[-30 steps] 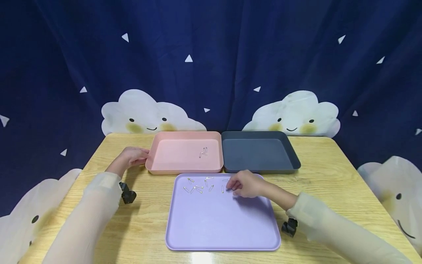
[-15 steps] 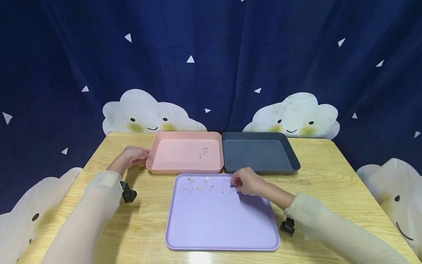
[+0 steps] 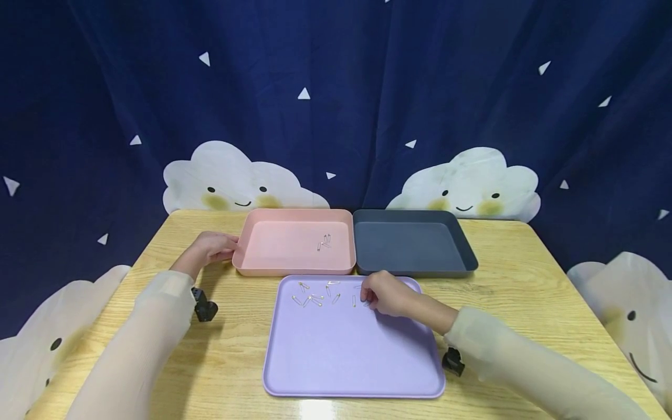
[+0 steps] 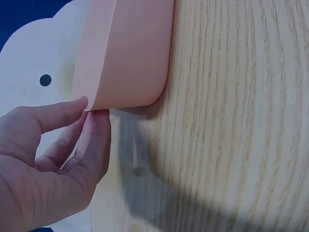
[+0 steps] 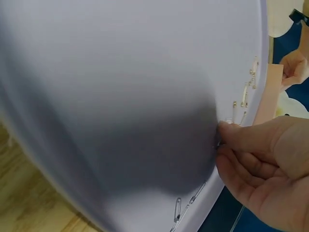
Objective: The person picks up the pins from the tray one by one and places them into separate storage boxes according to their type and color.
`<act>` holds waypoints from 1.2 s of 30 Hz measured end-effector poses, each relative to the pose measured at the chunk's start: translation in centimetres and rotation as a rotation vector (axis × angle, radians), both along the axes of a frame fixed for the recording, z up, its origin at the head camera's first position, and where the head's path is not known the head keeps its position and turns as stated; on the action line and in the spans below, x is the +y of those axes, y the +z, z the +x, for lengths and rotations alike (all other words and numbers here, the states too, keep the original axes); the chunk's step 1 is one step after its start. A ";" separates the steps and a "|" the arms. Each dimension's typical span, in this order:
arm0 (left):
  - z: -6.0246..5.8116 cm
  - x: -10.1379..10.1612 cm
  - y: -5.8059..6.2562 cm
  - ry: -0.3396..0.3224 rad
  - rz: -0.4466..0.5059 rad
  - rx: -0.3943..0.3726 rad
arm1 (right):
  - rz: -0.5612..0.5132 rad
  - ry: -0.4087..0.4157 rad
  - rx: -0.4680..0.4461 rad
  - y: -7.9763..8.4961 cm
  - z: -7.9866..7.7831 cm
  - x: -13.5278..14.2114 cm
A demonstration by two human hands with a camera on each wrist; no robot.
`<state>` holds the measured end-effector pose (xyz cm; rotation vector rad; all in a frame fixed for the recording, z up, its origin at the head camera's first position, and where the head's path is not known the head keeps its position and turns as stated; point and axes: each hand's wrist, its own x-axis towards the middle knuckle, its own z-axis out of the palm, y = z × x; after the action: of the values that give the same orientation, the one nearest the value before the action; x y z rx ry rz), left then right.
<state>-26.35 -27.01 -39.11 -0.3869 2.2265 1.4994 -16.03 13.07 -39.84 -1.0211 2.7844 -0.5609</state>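
My left hand point(image 3: 212, 248) holds the left rim of a shallow pink tray point(image 3: 294, 272). In the left wrist view its thumb is on top of the rim and its fingers are against the outside wall. Over the back of a lavender tray point(image 3: 352, 356), my right hand point(image 3: 388, 294) points its fingers down. The right wrist view shows its thumb and forefinger pinching a small metal safety pin point(image 5: 218, 145), mostly hidden by the fingertips. Several gold-headed safety pins point(image 3: 316, 301) lie left of this hand. Silver safety pins point(image 5: 178, 208) lie on its other side, hidden in the head view.
A dark grey tray point(image 3: 415, 245) stands right of the pink one, touching it, behind the lavender tray. Several small safety pins point(image 3: 325, 240) lie in the pink tray. The wooden table point(image 3: 514, 268) extends around the trays, with a blue curtain point(image 3: 336, 70) behind.
My right hand lifts slightly to the right, then comes back left and down over the pins near the lavender tray's back edge. The left hand stays on the pink tray.
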 end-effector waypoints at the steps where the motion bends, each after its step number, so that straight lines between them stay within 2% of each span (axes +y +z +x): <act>1: 0.0 0.0 0.0 -0.001 -0.002 -0.003 | 0.001 0.008 0.013 -0.1 -0.1 0.0; 7: -0.2 -0.1 0.1 0.001 -0.006 -0.011 | 0.015 0.030 0.060 -0.2 -0.5 -0.4; 17: 0.1 -0.1 0.3 -0.006 -0.029 -0.010 | 0.117 0.016 0.009 -0.1 -0.4 -0.8; 24: 0.3 0.0 0.2 -0.007 -0.011 0.001 | 0.087 0.048 -0.009 -0.3 -0.4 -0.6; 28: 0.3 0.0 0.2 -0.007 -0.014 0.000 | 0.023 0.054 -0.114 0.1 -0.6 -0.4; 36: 0.2 -0.1 0.2 -0.012 -0.017 -0.006 | -0.173 -0.079 -0.523 0.2 -1.3 -0.1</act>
<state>-26.16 -27.07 -38.89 -0.3820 2.2342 1.4729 -17.33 12.98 -39.63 -0.6664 2.3464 -0.9380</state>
